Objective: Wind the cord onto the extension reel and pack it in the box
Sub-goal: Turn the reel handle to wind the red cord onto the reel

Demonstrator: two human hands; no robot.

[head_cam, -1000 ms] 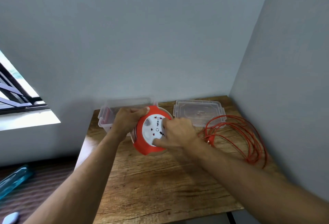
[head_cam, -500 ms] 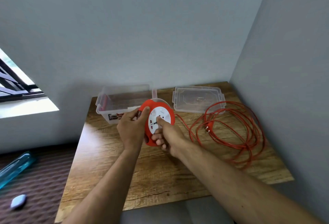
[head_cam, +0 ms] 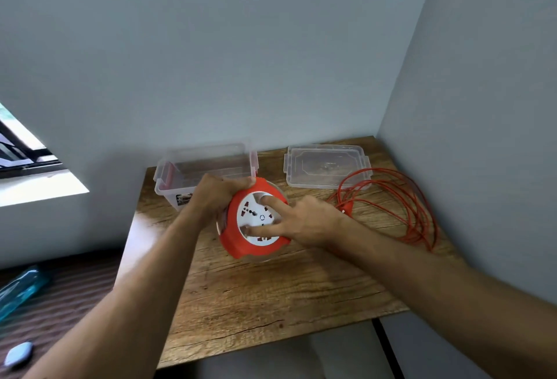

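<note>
— Since the earlier frame, what has moved?
— Both hands have tilted the round red-and-white plastic extension reel (head_cam: 255, 219) so its socket face looks upward.
— How is it held?
— The left hand (head_cam: 217, 196) is closed around the reel's upper left rim. The right hand (head_cam: 304, 219) has its fingers (head_cam: 265, 229) spread on the white face.
— Where is everything else?
— The reel is above the wooden tabletop (head_cam: 271, 291), before the clear plastic box (head_cam: 208, 167). The loose red cord (head_cam: 401, 207) lies coiled at right, near the clear lid (head_cam: 327, 166).
</note>
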